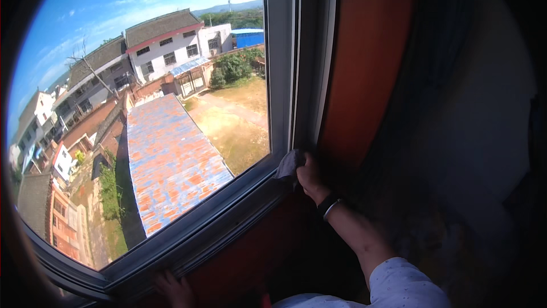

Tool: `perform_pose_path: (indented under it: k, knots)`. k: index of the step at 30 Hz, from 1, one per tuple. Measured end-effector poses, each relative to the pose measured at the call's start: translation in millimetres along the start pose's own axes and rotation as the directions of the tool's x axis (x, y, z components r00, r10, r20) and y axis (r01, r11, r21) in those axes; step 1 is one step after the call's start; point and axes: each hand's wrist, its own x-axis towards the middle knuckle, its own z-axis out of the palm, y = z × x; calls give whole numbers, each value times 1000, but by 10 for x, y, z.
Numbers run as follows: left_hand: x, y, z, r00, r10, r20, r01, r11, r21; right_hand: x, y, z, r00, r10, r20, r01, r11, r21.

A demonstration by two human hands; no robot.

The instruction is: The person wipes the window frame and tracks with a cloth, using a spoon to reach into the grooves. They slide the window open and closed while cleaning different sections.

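Note:
My right hand (309, 175) is closed on a grey cloth (289, 164), pressed into the lower right corner of the window frame (228, 201). A dark band circles that wrist. Part of the cloth is bunched against the frame's track, and the fingertips are hidden behind it. At the lower left, my left hand (174, 288) rests against the reddish-brown sill below the frame, in deep shadow, with its fingers apart and nothing seen in them.
A reddish-brown panel (367, 52) rises right of the window frame. Beyond the glass lie a rusty blue-and-red metal roof (168, 160), a sunlit yard (239, 120) and white houses (171, 49). The room on the right is dark, with a pale wall (478, 137).

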Motion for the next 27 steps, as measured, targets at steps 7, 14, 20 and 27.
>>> perform_pose_path:
  k: [7, 14, 20, 27]
  knots:
    - [58, 251, 291, 995, 79, 54, -79, 997, -18, 969, -1069, -359, 722, -642, -258, 673, 738, 51]
    - [103, 160, 561, 998, 68, -10, -68, 998, -14, 1499, -2661, -629, 148, -926, -349, 898, 273, -344]
    - [50, 106, 633, 998, 24, 51, -23, 999, -26, 1905, -3679, -681, -142, -897, -419, 903, 56, -426]
    - [-98, -16, 576, 994, 29, 108, -31, 999, 13, 2039, -4841, -1094, 94, -909, -406, 810, 307, -499]
